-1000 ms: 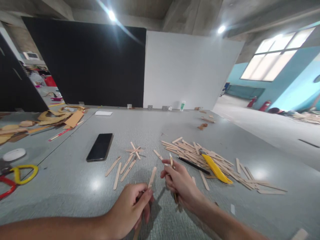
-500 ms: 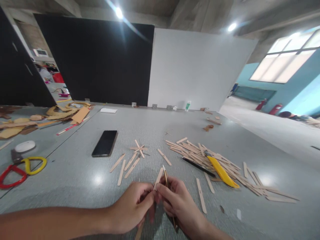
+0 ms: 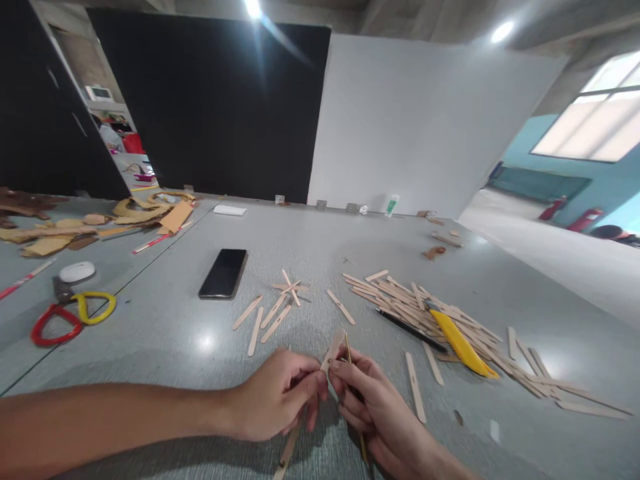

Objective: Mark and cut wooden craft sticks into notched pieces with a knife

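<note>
My left hand (image 3: 280, 400) is closed on a flat wooden craft stick (image 3: 332, 351) whose upper end pokes out between both hands; its lower end shows below at the table edge. My right hand (image 3: 373, 407) is closed on a thin pencil-like tool (image 3: 347, 348) and its fingertips pinch against the same stick. Both hands meet just above the grey table (image 3: 165, 347). A few loose sticks (image 3: 265, 320) lie just beyond them.
A big pile of wooden sticks (image 3: 425, 310) lies to the right with a yellow utility knife (image 3: 463, 343) and a black pen (image 3: 410, 330). A black phone (image 3: 223, 273) lies ahead left. Red and yellow scissors (image 3: 70, 317) and cardboard scraps (image 3: 140, 217) are at far left.
My hands came together from apart; the right hand moved left and now pinches the stick held by the left. The view shifted left and down a little.
</note>
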A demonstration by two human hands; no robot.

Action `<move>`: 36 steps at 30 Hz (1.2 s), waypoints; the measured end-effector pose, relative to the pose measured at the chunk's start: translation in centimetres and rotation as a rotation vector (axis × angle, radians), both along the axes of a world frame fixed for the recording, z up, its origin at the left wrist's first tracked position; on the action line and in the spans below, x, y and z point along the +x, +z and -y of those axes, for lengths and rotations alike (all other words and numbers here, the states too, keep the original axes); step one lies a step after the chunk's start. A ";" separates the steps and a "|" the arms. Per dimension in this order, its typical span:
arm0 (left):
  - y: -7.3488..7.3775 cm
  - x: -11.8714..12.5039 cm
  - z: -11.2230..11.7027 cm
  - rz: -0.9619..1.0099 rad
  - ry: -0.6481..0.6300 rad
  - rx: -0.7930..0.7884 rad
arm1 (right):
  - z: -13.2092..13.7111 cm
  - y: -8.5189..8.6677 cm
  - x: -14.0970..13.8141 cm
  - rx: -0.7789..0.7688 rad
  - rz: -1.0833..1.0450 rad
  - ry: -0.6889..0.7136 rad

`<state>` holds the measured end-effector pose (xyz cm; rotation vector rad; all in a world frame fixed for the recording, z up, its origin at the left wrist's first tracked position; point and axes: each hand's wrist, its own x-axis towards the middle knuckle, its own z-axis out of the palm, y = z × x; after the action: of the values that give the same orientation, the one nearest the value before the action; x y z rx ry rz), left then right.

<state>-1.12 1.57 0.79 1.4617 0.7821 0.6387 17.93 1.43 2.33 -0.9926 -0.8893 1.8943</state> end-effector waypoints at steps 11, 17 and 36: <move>0.0 -0.2 0.6 0.000 -0.045 0.081 | 0.6 0.6 -0.5 -0.103 -0.077 0.013; 0.1 -0.1 0.3 0.036 -0.053 0.031 | 0.4 0.9 -0.1 -0.098 -0.056 0.019; 0.6 -0.1 0.6 0.070 -0.034 -0.034 | 0.3 0.6 0.2 0.060 0.012 0.038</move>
<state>-1.24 0.99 1.35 1.4117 0.7088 0.6448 18.12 1.12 2.97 -0.9586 -0.9729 1.8839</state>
